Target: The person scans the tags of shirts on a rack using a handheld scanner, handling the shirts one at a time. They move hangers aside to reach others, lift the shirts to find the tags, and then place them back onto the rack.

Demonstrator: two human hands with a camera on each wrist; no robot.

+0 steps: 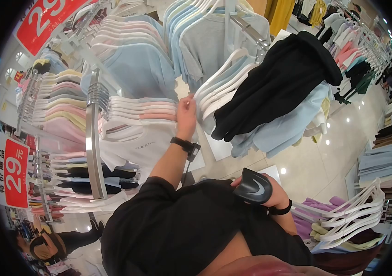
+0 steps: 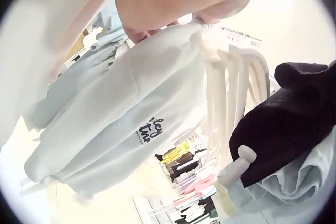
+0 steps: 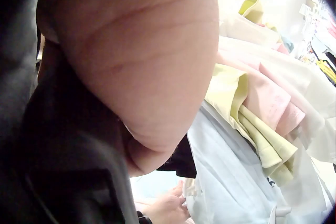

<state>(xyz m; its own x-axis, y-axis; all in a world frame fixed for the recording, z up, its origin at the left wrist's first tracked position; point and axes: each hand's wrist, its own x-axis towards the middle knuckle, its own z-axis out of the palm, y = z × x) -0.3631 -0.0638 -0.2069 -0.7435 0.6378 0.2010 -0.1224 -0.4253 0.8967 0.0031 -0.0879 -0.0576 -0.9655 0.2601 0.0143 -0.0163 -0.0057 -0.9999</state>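
Observation:
My left hand (image 1: 186,115) is raised among the hanging tops, its fingers curled on a pale sweatshirt. In the left wrist view, the fingers pinch the upper edge of that pale sweatshirt (image 2: 121,98), which has black lettering on its front. White hangers (image 2: 239,77) stand just beside it. Low in front of my body, my right hand (image 1: 276,195) grips a dark rounded object (image 1: 252,186) with a swoosh mark, which hides most of its fingers. In the right wrist view, this hand (image 3: 142,61) lies against black fabric.
A black garment (image 1: 278,87) lies over the hanging tops to the right. Light-blue tops (image 1: 131,69) hang ahead, with a white T-shirt (image 1: 136,142) to the left. Metal rails (image 1: 95,152), red sale signs (image 1: 14,170) and a lower-right rack of white hangers (image 1: 354,214) surround me.

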